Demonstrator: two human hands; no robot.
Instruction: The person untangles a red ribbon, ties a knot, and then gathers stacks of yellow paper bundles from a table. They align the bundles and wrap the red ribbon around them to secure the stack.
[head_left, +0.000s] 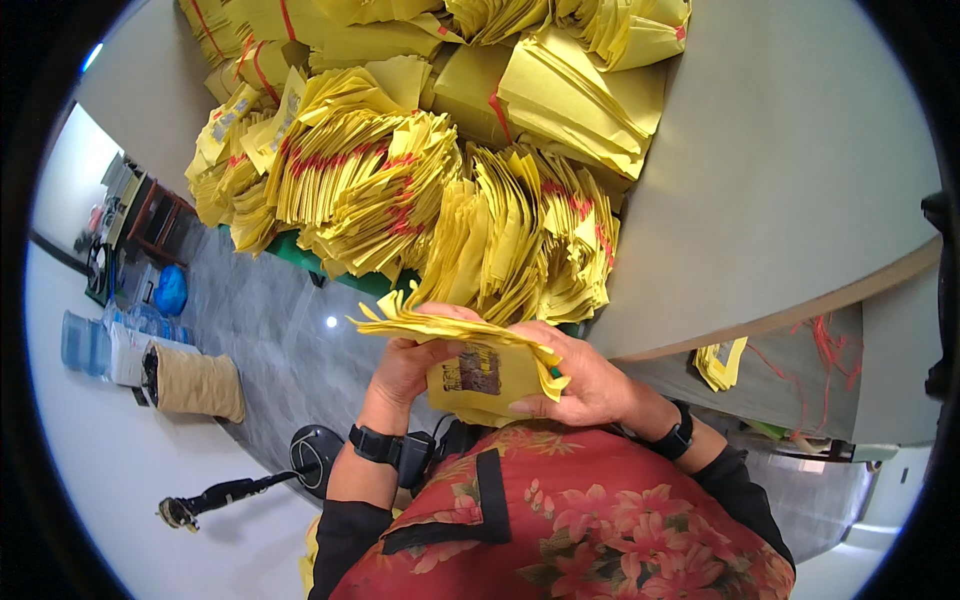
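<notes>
A thin stack of yellow paper sheets (510,374) is held in front of my chest, its front sheet bearing a dark printed block. My left hand (408,366) grips the stack's left side, thumb on the front face. On the right side my right hand (584,376) is closed round the edge, thumb along the lower front. The upper edges of the sheets are uneven and curl outward at the left. Some fingers of both hands are hidden behind the paper. Just beyond stand dense rows of folded yellow paper (370,180) with red marks along their edges.
Bundles of yellow paper tied with red string (590,100) lie at the back. A grey curved panel (780,180) rises at the right; red strings (826,350) and a small yellow bundle (718,364) lie beyond its edge. At left are a sack (195,382), a water jug (85,343) and a round-based stand (318,458).
</notes>
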